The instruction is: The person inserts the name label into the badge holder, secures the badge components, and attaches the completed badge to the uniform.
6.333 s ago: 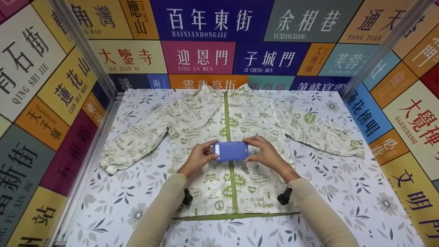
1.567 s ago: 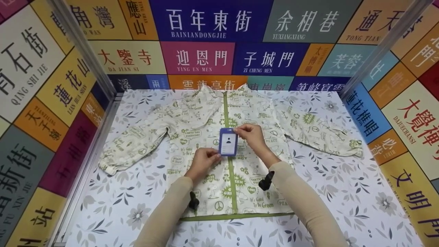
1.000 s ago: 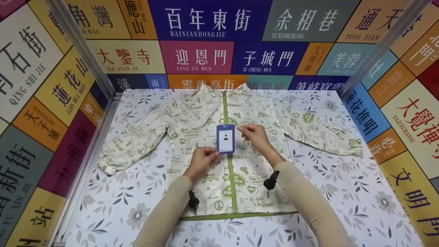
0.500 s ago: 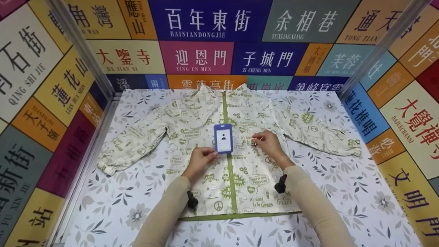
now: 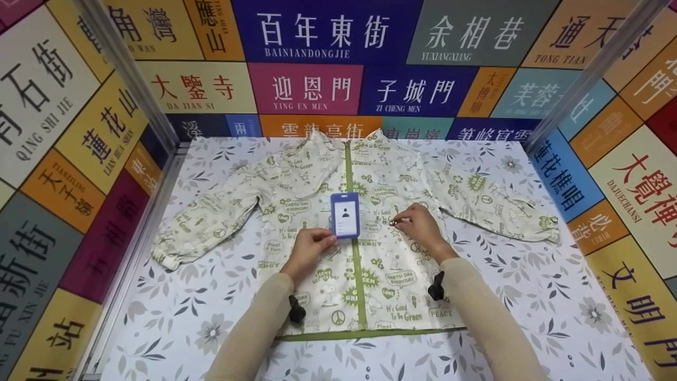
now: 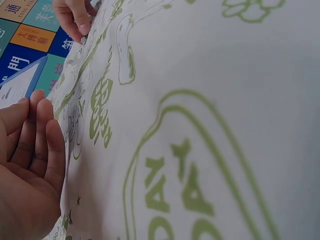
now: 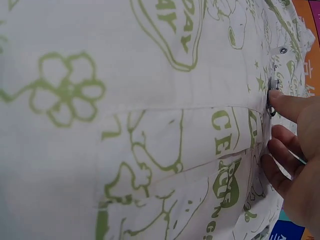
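Note:
A blue badge holder [image 5: 345,216] stands upright over the jacket's green front strip, its white card with a person icon facing the head camera. My left hand [image 5: 308,251] pinches it by the lower left corner between thumb and index finger. In the left wrist view only part of the badge holder [image 6: 22,82] shows. My right hand [image 5: 420,227] is at the chest on the jacket's right side. There its thumb and fingers pinch a small metal badge clip [image 7: 273,85], which has a clear strap with a snap button. The fingers partly hide this clip.
A cream jacket [image 5: 328,286] with green print lies spread flat, sleeves out to both sides. Beneath it is a white floral tablecloth [image 5: 555,307]. Walls of coloured sign panels [image 5: 338,32] enclose the table at the back and both sides.
Earlier both hands held the badge holder sideways; later it stood upright. My right hand has let go of it, moved right and down, and taken hold of the clip. My left hand has kept its hold.

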Available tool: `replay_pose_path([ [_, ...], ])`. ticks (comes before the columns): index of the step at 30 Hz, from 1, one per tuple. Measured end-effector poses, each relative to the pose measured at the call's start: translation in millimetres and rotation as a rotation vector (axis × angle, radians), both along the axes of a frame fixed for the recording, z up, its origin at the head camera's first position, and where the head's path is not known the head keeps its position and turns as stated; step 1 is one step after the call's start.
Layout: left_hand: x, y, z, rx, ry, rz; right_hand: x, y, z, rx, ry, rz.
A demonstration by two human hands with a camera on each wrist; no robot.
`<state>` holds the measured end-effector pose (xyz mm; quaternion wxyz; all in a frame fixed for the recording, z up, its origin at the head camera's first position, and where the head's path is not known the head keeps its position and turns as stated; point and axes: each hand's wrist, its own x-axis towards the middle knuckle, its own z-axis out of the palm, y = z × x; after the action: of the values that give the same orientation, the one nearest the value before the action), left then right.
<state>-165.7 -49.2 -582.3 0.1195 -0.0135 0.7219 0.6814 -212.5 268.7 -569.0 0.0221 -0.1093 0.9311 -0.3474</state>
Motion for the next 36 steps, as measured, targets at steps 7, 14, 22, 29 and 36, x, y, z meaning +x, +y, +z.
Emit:
replay_pose_path([
  [7,2.7,0,2.5,0.017,-0.002,-0.009,-1.4,0,-0.4,0.026,0.005,0.009],
  [14,1.0,1,-0.3,0.008,0.014,-0.006,-4.3,-1,4.1,0.054,-0.028,0.025],
  [22,1.0,0,0.3,-0.026,0.040,-0.019,-7.3,-4,17.1,0.028,-0.055,0.060],
  [29,1.5,0,-0.1,-0.008,0.025,-0.020,-10.6,-8,23.6,-0.133,-0.126,0.048],
  [36,3.4,3,1.9,0.030,0.011,-0.034,-23.7,-18,38.1,-0.315,-0.130,0.007],
])
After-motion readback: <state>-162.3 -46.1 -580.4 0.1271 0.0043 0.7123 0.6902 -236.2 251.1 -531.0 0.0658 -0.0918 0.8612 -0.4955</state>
